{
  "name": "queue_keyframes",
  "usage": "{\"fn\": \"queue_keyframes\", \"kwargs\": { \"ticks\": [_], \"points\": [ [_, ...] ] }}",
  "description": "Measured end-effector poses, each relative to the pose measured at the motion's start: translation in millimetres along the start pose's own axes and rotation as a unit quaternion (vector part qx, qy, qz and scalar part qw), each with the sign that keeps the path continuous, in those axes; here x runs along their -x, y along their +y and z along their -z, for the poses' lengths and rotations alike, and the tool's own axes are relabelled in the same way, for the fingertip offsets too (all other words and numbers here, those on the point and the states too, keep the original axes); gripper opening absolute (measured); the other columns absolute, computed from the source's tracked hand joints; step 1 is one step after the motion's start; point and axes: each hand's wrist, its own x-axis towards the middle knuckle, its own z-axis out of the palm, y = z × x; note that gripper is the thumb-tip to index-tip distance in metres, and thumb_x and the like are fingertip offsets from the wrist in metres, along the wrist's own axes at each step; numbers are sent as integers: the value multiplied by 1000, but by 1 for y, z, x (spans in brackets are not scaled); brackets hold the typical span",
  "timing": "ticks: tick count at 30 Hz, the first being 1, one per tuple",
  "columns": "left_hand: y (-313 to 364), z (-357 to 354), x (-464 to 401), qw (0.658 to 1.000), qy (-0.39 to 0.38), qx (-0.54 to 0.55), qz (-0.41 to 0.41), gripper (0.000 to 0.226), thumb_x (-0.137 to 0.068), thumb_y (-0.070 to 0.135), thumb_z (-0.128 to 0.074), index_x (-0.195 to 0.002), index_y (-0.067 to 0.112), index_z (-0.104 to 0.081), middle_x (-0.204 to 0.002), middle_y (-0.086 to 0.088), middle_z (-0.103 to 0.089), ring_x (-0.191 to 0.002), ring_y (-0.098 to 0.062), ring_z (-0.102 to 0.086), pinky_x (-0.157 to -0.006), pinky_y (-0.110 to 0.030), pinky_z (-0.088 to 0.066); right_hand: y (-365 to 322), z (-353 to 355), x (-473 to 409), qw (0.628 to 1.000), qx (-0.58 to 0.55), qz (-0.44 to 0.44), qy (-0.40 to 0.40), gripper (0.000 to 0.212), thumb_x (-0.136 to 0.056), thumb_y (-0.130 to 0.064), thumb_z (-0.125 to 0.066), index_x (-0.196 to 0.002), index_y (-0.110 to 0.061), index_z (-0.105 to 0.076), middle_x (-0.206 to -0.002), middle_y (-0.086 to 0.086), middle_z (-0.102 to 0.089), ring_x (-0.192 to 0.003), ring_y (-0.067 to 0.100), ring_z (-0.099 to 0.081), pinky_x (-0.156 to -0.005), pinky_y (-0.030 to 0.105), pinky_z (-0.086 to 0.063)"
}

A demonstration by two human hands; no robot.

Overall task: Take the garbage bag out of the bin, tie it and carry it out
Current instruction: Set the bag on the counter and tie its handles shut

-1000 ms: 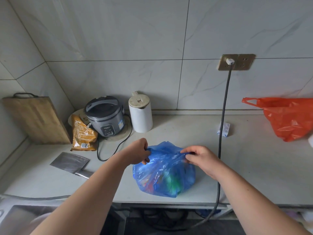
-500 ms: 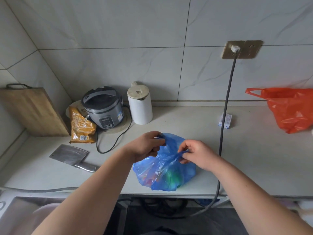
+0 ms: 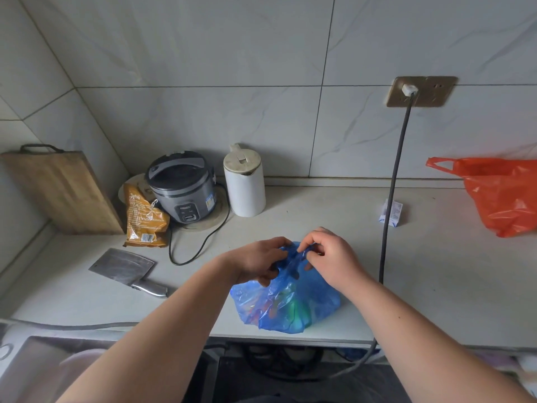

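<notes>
A blue translucent garbage bag (image 3: 290, 306) full of coloured rubbish sits on the pale counter (image 3: 436, 286) near its front edge. Above the bag's top, my left hand (image 3: 255, 263) and my right hand (image 3: 331, 257) are close together. Each one pinches a twisted strip of the bag's gathered mouth, and the strips cross between my fingers. No bin is in view.
A cleaver (image 3: 128, 270) lies left of the bag. Behind it are a snack packet (image 3: 143, 219), a rice cooker (image 3: 181, 189), a white kettle (image 3: 245, 184) and a leaning cutting board (image 3: 58, 190). A dark cable (image 3: 388, 213) hangs from the wall socket just right of the bag. An orange bag (image 3: 505, 193) sits far right.
My hands have come together from the bag's two sides to its top, drawing the bag's mouth up into crossed strips. The camera has tilted slightly.
</notes>
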Motion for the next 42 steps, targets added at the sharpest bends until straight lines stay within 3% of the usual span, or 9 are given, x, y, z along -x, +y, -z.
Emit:
{"fn": "queue_keyframes", "kwargs": {
  "ticks": [4, 8, 15, 26, 29, 32, 35, 39, 42],
  "points": [
    [2, -1, 1, 996, -20, -87, -6, 16, -99, 33, -39, -101, 20, -50, -97, -17, -71, -47, -15, -24, -46, -24, -28, -1, -3, -8, 999, 25, -1, 22, 43, -80, 6, -58, -72, -35, -69, -79, -12, -71, -75, 5, -65, -70, 17, -49],
    [-7, 4, 1, 976, 16, -210, -49, 24, -83, 22, -62, -101, 34, -52, -86, 5, -64, -65, -10, -49, -53, -22, -42, 5, -11, -17, 998, -4, -55, 28, 36, -83, 0, -53, -78, -32, -69, -85, -10, -73, -84, 10, -66, -76, 22, -50],
    [-16, -1, -1, 945, 131, -281, -100, 21, -75, 29, -68, -84, 38, -51, -79, 16, -55, -69, -1, -53, -60, -14, -39, 16, -34, -25, 990, 38, -137, 10, 20, -85, -14, -54, -81, -30, -65, -66, -7, -65, -60, 15, -57, -51, 19, -41],
    [-27, -8, -2, 929, 216, -249, -171, 47, -83, 17, -68, -124, 29, -47, -77, 7, -60, -66, -9, -52, -61, -15, -40, 17, -36, -22, 985, 60, -158, -25, 11, -86, -22, -60, -89, -26, -70, -64, -3, -66, -58, 16, -55, -55, 24, -37],
    [-26, -6, -1, 927, 197, -252, -196, 42, -83, 11, -68, -120, 29, -61, -102, 6, -70, -88, -13, -63, -77, -15, -47, 15, -36, -20, 984, 55, -168, -34, 10, -85, -23, -61, -85, -27, -70, -66, -3, -68, -59, 14, -57, -54, 24, -39],
    [-28, -4, -2, 931, 213, -225, -193, 36, -81, 10, -69, -112, 29, -67, -102, 8, -72, -93, -14, -66, -81, -13, -48, 14, -36, -20, 986, 59, -153, -37, 21, -89, -20, -52, -93, -30, -70, -79, -5, -71, -73, 16, -62, -59, 23, -43],
    [-27, -3, -4, 920, 272, -229, -167, 31, -82, 15, -69, -110, 26, -68, -87, 18, -68, -80, -11, -62, -67, -3, -40, 17, -38, -16, 985, -7, -165, -46, 39, -91, -25, -51, -130, -31, -56, -99, 1, -70, -90, 19, -63, -78, 29, -49],
    [-25, -1, -7, 921, 286, -231, -129, 23, -82, 16, -64, -102, 26, -68, -85, 7, -71, -70, -16, -59, -67, -26, -50, 21, -43, -6, 986, 30, -130, -97, 86, -67, -49, -74, -143, -39, -34, -107, -9, -59, -101, 13, -59, -91, 30, -44],
    [-26, -3, -8, 927, 280, -219, -122, 15, -81, 16, -64, -92, 26, -68, -73, 4, -68, -52, -10, -54, -59, -27, -50, 24, -46, -6, 981, 124, -122, -84, 66, -76, -34, -67, -135, -46, -40, -103, -10, -63, -101, 19, -63, -86, 32, -46]
  ]
}}
